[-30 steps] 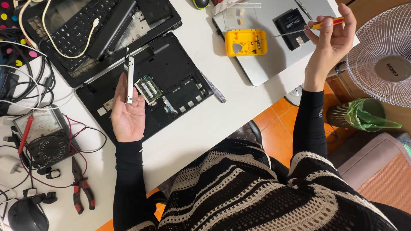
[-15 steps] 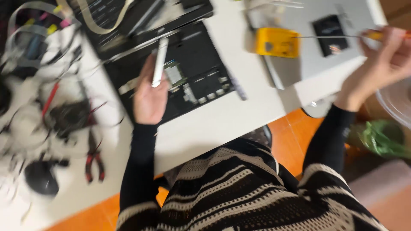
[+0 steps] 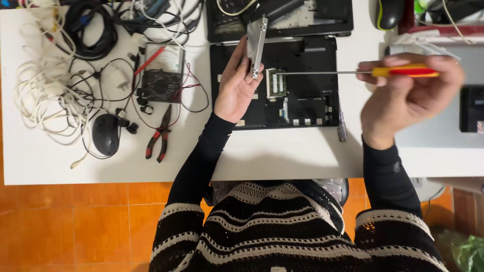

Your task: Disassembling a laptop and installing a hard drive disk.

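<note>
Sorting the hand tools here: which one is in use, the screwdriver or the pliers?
The yellow-and-red-handled screwdriver, gripped in the right hand. The red-handled pliers lie untouched on the white table, left of the open laptop base.

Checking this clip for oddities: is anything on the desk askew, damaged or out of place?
Nothing damaged. The opened laptop base lies with its insides exposed, and white cables sprawl tangled at the table's left end beside pliers.

Black long sleeves run to both wrists, left hand (image 3: 237,90) and right hand (image 3: 408,98) bare; a black knit top with cream zigzag stripes.
</note>
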